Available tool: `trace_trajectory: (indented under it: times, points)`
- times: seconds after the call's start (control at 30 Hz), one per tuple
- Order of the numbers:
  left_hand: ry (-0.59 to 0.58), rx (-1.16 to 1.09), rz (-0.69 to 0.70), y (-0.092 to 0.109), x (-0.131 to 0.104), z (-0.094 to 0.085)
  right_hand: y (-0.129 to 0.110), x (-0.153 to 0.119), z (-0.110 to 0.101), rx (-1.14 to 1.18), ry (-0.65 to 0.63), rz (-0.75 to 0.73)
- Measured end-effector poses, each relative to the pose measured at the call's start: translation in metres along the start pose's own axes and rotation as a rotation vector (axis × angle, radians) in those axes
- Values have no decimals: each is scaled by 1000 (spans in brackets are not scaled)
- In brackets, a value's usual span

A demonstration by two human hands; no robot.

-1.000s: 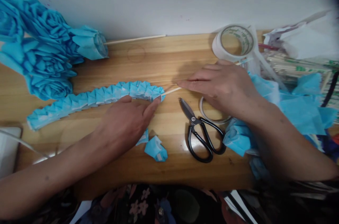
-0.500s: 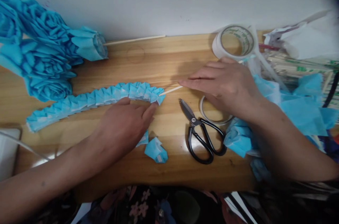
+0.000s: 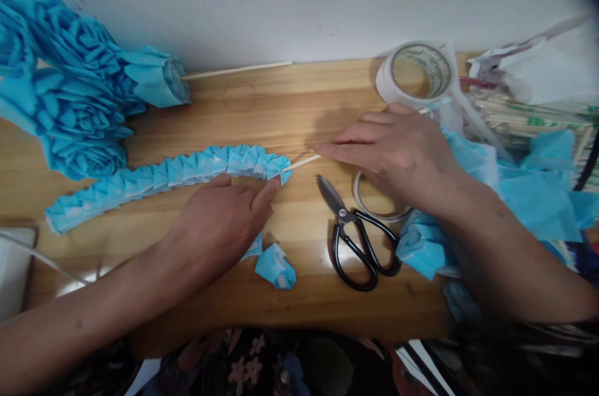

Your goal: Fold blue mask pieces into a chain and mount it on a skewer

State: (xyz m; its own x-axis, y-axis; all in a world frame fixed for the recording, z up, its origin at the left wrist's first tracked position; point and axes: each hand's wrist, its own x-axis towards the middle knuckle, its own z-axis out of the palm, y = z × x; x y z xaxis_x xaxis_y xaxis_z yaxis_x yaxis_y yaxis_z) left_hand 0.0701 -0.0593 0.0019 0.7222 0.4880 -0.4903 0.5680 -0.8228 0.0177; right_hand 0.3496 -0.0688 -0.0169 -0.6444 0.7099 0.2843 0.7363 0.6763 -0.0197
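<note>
A pleated strip of light blue paper [image 3: 159, 174] lies in a shallow curve across the wooden table. My left hand [image 3: 218, 212] is at its right end, thumb and fingers pressing the near edge; some fingertips are hidden. Between the fingers of my right hand [image 3: 388, 146] is a thin wooden stick [image 3: 302, 163], whose tip touches the strip's right end. The stick's far end, with a bit of blue, sticks out behind that hand. One loose folded blue paper piece [image 3: 276, 266] lies near my left hand, with another partly under it.
Black-handled scissors [image 3: 349, 221] lie with blades slightly apart below my right hand, beside a narrow tape ring [image 3: 362, 199]. Behind stands a wide tape roll [image 3: 384, 81]. Blue paper roses [image 3: 84, 109] fill the left. Blue paper sheets [image 3: 533, 196] and bundled sticks [image 3: 524, 115] crowd the right.
The stick's tip has shifted very slightly to the right at the strip's end, along with small movements of both hands. Everything else looks the same.
</note>
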Motion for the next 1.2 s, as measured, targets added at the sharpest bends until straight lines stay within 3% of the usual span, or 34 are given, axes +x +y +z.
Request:
trace_trajectory:
  times: [0.4, 0.6, 0.83, 1.2]
  points:
    - [32, 33, 14, -2, -5, 2, 1, 0, 2, -5, -22, 7]
    - [22, 125, -54, 3, -6, -7, 0, 1, -1, -15, -35, 85]
    - [73, 166, -106, 5, -10, -4, -9, 5, -13, -45, 71, 82]
    - [89, 96, -207, 14, -22, -11, -16, 9, -3, -63, -3, 64]
